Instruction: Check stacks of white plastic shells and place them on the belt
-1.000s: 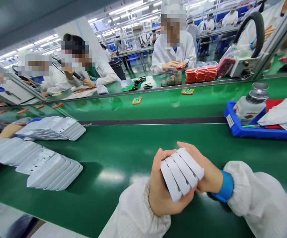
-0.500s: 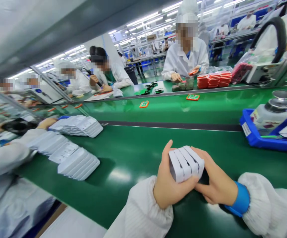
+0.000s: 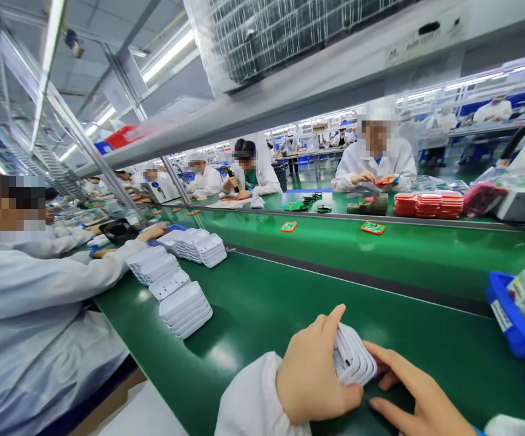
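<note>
A small stack of white plastic cases [image 3: 357,360] is tilted in my left hand [image 3: 312,369], over the green work surface. My left thumb lies along the lower side and the fingers reach around the far side, so the hand is closed on the stack. At the stack's right edge is my right hand [image 3: 419,387], its thumb and fingers spread apart. Its fingertips are close to the cases; whether they touch I cannot tell. Further left stand rows of similar white cases, a near row [image 3: 184,309] and a far row [image 3: 196,247].
Beyond a dark strip runs a green belt [image 3: 326,237] carrying orange-rimmed circuit boards [image 3: 372,227]. A blue tray [image 3: 510,321] with a bottle stands at right. A co-worker's sleeve [image 3: 108,269] reaches in at left. Stacked red cases [image 3: 427,204] stand opposite, before another co-worker. A shelf hangs overhead.
My view has swung up and to the left. The stack has turned in my left hand, and my right hand has loosened from it, its fingers now spread.
</note>
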Demonstrator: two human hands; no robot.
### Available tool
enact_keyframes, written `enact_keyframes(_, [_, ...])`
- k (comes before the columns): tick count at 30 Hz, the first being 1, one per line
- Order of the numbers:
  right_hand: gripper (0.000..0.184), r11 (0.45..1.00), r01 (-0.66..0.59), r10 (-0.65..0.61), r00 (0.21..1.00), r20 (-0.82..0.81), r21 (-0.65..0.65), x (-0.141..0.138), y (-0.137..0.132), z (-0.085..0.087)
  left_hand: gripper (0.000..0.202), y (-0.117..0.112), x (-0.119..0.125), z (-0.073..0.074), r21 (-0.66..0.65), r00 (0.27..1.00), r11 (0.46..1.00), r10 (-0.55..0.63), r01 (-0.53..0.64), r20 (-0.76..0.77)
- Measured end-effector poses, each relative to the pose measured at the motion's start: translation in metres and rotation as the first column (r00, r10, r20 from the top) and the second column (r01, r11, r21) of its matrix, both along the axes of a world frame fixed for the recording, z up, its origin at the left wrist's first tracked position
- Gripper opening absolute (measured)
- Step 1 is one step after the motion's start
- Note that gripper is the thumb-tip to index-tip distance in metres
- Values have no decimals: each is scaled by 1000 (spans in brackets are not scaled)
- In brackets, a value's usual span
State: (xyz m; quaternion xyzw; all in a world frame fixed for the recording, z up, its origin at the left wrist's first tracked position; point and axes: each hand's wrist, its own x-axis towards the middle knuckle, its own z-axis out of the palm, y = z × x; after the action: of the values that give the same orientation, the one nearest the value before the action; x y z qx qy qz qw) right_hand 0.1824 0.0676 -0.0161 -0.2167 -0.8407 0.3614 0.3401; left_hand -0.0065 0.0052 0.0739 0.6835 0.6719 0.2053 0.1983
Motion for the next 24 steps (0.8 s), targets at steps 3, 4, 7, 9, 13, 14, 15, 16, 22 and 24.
enact_keyframes(3, [42, 999, -7, 10, 999, 38, -54, -3, 3, 4, 99, 5, 7, 12, -102, 987, 994, -44, 29, -153])
enact_keyframes(4, [39, 997, -14, 18, 999, 51, -82, -4, 4, 5, 99, 7, 10, 15, -137, 979, 990, -54, 28, -197])
enact_keyframes(7, [34, 989, -1, 16, 995, 99, -148, -7, 4, 8, 100, 11, 19, 24, -207, 956, 978, -67, 6, -286])
enact_keyframes(9, [33, 991, 24, -4, 990, 143, -134, -7, 3, 8, 100, 12, 23, 28, -223, 944, 975, -75, 1, -322])
enact_keyframes(13, [35, 995, 46, -28, 978, 205, -87, -5, 2, 3, 99, 8, 20, 30, -229, 921, 973, -82, -8, -381])
enact_keyframes(14, [36, 996, 43, -25, 978, 207, -83, -5, 2, 1, 100, 6, 16, 29, -230, 915, 973, -76, -19, -396])
enact_keyframes(15, [35, 996, 40, -23, 978, 208, -81, -4, 3, 0, 100, 4, 12, 29, -232, 909, 972, -65, -35, -412])
enact_keyframes(16, [35, 996, 35, -18, 978, 210, -77, -4, 3, 0, 100, 2, 6, 28, -232, 903, 971, -52, -54, -427])
enact_keyframes(22, [33, 999, 38, -28, 974, 226, -37, -5, 3, 3, 98, -5, -37, 21, -210, 879, 965, 40, -157, -475])
enact_keyframes(24, [32, 999, 30, -23, 972, 232, -29, -5, 3, 4, 97, -4, -51, 18, -203, 871, 961, 70, -190, -487])
